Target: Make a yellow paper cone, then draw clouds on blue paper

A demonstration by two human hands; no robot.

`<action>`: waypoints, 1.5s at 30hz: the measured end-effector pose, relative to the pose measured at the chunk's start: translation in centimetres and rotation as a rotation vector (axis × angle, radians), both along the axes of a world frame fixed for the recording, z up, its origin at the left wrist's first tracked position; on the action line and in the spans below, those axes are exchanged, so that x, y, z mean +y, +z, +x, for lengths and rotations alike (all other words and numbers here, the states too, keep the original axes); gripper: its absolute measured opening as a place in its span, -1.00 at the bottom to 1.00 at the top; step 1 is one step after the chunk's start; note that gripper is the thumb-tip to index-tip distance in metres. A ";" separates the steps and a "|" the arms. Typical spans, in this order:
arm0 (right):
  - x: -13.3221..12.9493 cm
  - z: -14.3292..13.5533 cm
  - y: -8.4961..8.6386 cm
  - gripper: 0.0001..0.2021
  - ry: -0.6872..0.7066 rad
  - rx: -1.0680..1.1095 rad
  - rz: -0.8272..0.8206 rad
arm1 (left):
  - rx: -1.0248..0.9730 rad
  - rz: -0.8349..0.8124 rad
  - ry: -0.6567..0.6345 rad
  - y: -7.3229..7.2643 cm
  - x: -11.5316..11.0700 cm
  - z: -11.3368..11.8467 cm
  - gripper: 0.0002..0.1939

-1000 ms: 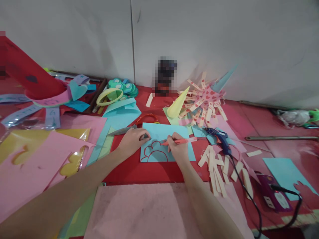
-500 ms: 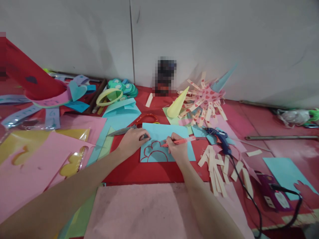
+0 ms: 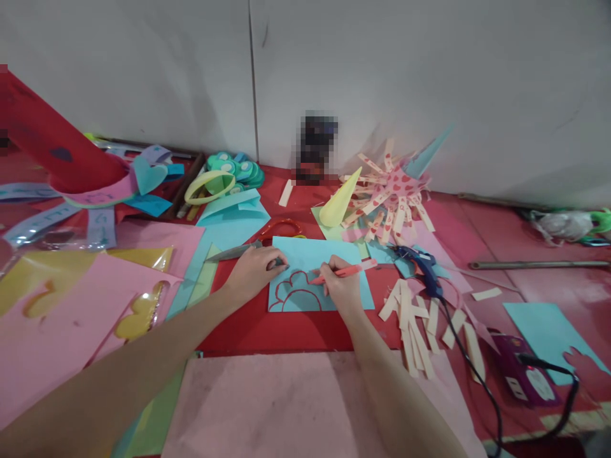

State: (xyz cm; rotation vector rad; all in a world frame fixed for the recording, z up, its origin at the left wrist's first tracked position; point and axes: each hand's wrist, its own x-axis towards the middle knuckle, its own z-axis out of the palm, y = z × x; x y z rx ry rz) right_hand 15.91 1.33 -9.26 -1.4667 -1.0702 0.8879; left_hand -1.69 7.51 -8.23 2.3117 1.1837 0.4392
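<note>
A light blue sheet of paper [image 3: 315, 251] lies on a red surface in front of me, with a scalloped red outline around an arch drawn on its lower left part. My right hand [image 3: 338, 280] is closed around a red marker [image 3: 351, 271], its tip over the top of the scalloped line; whether it touches the paper I cannot tell. At the sheet's left edge, my left hand [image 3: 255, 267] holds it with curled fingers. Behind the left hand lie red-handled scissors [image 3: 286, 222], the blades pointing left and partly hidden by that hand.
Paper strips [image 3: 413, 324] and a blue glue gun [image 3: 422, 264] lie to the right, its cable running near a purple box [image 3: 522, 369]. A yellow cone [image 3: 340, 198] and decorated paper hats, one red [image 3: 81, 159], stand behind. Pink paper [image 3: 286, 407] covers the near side.
The marker has tilted slightly, and its tip has shifted a little to the right. My left hand and the sheet have stayed in place.
</note>
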 end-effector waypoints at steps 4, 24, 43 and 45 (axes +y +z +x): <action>0.0 0.2 0.1 -0.68 -0.024 0.096 0.023 | -0.003 0.003 -0.004 0.0 0.0 -0.1 -0.87; 0.2 0.4 0.5 -0.65 -0.127 0.126 0.035 | 0.168 0.121 0.229 1.6 0.5 1.2 -0.66; -0.3 1.4 1.0 -0.62 -0.162 0.178 0.118 | 0.128 0.032 0.006 3.3 1.9 1.3 -0.90; -0.5 1.6 1.3 -0.62 -0.144 0.177 0.138 | 0.058 -0.002 0.067 3.7 1.2 0.6 -0.92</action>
